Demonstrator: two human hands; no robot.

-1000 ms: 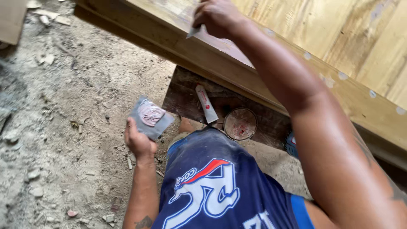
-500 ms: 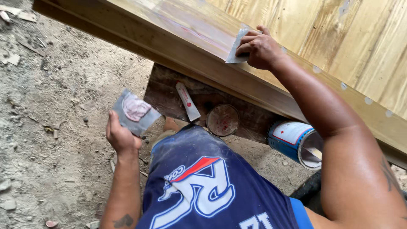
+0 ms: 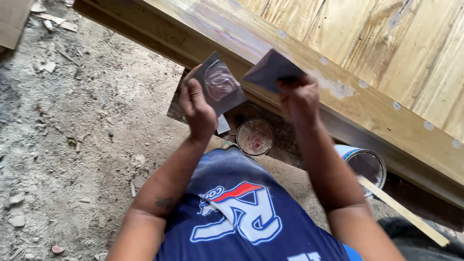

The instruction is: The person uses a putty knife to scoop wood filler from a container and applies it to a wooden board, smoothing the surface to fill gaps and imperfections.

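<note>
My left hand (image 3: 197, 107) holds up a flat grey square plate (image 3: 220, 83) smeared with pinkish filler. My right hand (image 3: 299, 99) holds a thin grey scraper blade (image 3: 272, 69) just to the right of the plate, their edges close together. Both hands are raised in front of a long wooden beam (image 3: 338, 87) with filled spots along its face. Below the hands, a round tin lid (image 3: 254, 136) with reddish residue lies on a dark board.
An open paint can (image 3: 365, 164) with a wooden stir stick (image 3: 403, 210) stands under the beam at the right. Plank panelling (image 3: 386, 34) rises behind the beam. Dusty ground with stones and wood scraps (image 3: 63, 145) spreads to the left. My blue shorts (image 3: 241, 212) fill the bottom.
My right hand came down off the beam with the scraper and moved left. My left hand rose with the plate, so both now meet in front of the beam.
</note>
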